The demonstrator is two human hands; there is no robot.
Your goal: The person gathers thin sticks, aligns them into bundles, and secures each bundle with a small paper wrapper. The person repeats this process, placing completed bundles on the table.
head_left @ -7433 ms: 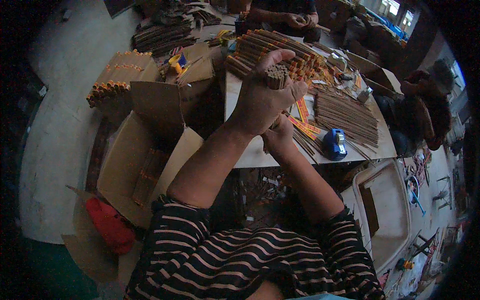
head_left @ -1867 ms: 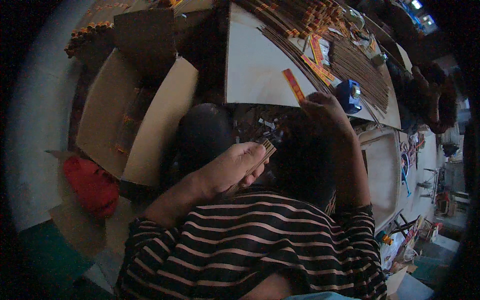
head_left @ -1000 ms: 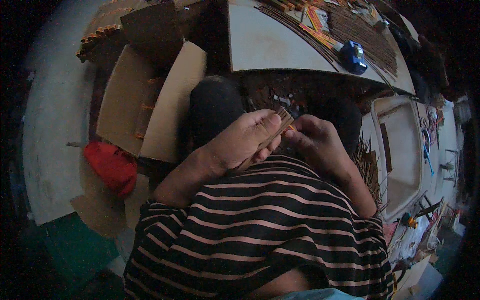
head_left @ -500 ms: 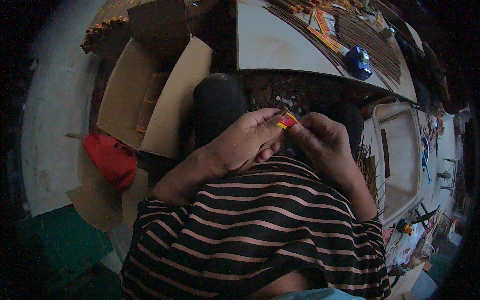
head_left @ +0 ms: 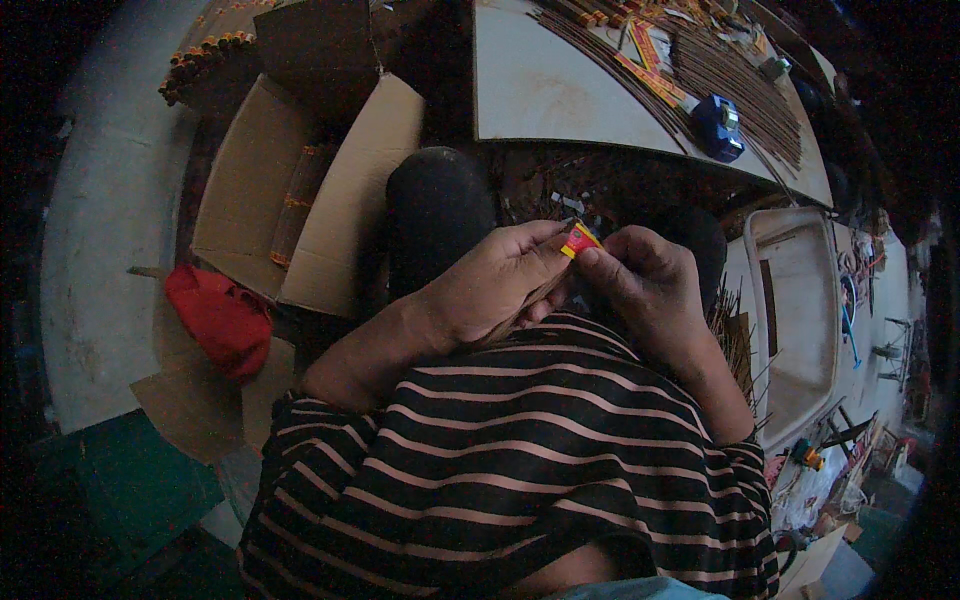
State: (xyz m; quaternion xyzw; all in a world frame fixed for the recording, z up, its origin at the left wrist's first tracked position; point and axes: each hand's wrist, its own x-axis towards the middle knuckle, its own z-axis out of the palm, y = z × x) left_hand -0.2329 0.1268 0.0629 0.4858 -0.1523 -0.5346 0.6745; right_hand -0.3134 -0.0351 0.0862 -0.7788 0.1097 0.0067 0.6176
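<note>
A small red and yellow label (head_left: pixel 579 240) sits pinched between both hands, held close over the person's lap, below the near edge of the worktop (head_left: pixel 560 90). The left hand (head_left: pixel 495 285) curls shut around a thin bundle of brown sticks (head_left: pixel 530 300), its thumb pressing the label from the left. The right hand (head_left: pixel 640 280) meets it from the other side, fingertips closed on the label's right edge, so the two hands touch at that spot.

On the worktop, near its right edge, lies a blue tape dispenser (head_left: pixel 718 128), beside long rows of brown sticks (head_left: pixel 730 85) and some red and yellow strips (head_left: pixel 650 75). To the left of the worktop stands an open cardboard box (head_left: pixel 300 200), and a red bag (head_left: pixel 218 318) lies on the floor just beside it. A pale tray (head_left: pixel 795 310) sits to the right of the hands.
</note>
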